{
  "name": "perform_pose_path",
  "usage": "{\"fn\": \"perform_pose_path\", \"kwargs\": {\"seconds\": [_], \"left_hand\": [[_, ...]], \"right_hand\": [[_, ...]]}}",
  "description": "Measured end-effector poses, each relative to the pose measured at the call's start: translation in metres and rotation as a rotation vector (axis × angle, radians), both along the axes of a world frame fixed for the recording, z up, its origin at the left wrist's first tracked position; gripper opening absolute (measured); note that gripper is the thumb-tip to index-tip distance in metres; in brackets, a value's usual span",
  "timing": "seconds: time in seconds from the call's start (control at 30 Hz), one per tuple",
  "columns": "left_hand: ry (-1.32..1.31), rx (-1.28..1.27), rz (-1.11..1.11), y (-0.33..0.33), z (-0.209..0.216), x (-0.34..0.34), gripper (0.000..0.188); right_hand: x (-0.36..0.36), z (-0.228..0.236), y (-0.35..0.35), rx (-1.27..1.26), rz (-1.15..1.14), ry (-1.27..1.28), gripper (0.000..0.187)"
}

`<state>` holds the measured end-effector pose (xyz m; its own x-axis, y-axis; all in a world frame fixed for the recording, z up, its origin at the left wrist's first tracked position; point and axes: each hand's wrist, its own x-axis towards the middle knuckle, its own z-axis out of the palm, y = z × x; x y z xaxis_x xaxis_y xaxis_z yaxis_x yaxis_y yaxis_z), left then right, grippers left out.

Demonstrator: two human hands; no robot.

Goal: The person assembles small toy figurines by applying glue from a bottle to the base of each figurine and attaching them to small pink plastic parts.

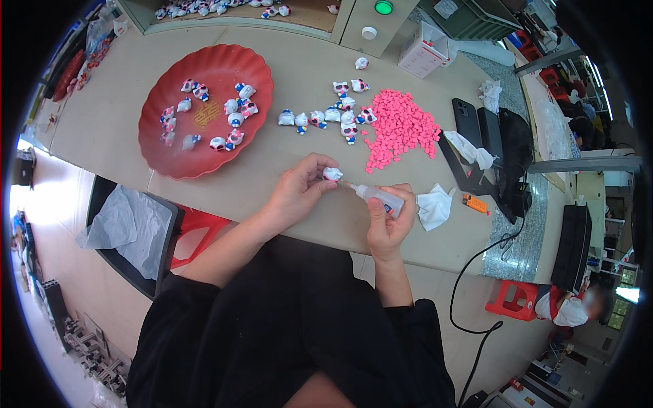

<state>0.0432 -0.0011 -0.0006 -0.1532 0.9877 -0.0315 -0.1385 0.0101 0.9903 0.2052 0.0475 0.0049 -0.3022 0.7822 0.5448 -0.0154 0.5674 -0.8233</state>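
Observation:
Between the thumb and fingers of my left hand (pixel 300 188) is a small white figurine head (pixel 331 175) with a bit of pink on it. My right hand (pixel 393 224) is closed around a translucent glue bottle (pixel 381 198). Its narrow nozzle points left, close to the figurine head; whether the two touch I cannot tell. Beyond my hands, several small white and blue figurines (pixel 317 119) lie in a loose row. Right of them spreads a pile of tiny pink pieces (pixel 401 128). A red scalloped plate (pixel 160 153) at the left holds more figurines.
Right of my hand lie a crumpled white tissue (pixel 435 207) and an orange lighter (pixel 476 204). A dark phone (pixel 466 122), a white box (pixel 423 51) and a black cable (pixel 469 272) are farther right. A shelf unit (pixel 238 19) with figurines stands at the back.

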Motion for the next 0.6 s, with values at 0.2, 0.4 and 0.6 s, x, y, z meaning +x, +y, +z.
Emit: {"fn": "perform_pose_path", "kwargs": {"seconds": [0.2, 0.4, 0.6], "left_hand": [[-0.008, 0.008, -0.002, 0.0002, 0.0005, 0.0002, 0.022], [-0.004, 0.000, -0.015, -0.0001, -0.0030, -0.0005, 0.021], [-0.010, 0.002, -0.016, 0.0001, -0.0013, -0.0006, 0.021]], "right_hand": [[-0.0012, -0.0009, -0.0005, -0.042, 0.014, 0.032, 0.026], [-0.0023, 0.0004, -0.0023, -0.086, 0.036, 0.033, 0.025], [-0.0042, 0.0027, -0.0028, -0.068, 0.022, 0.035, 0.026]]}}
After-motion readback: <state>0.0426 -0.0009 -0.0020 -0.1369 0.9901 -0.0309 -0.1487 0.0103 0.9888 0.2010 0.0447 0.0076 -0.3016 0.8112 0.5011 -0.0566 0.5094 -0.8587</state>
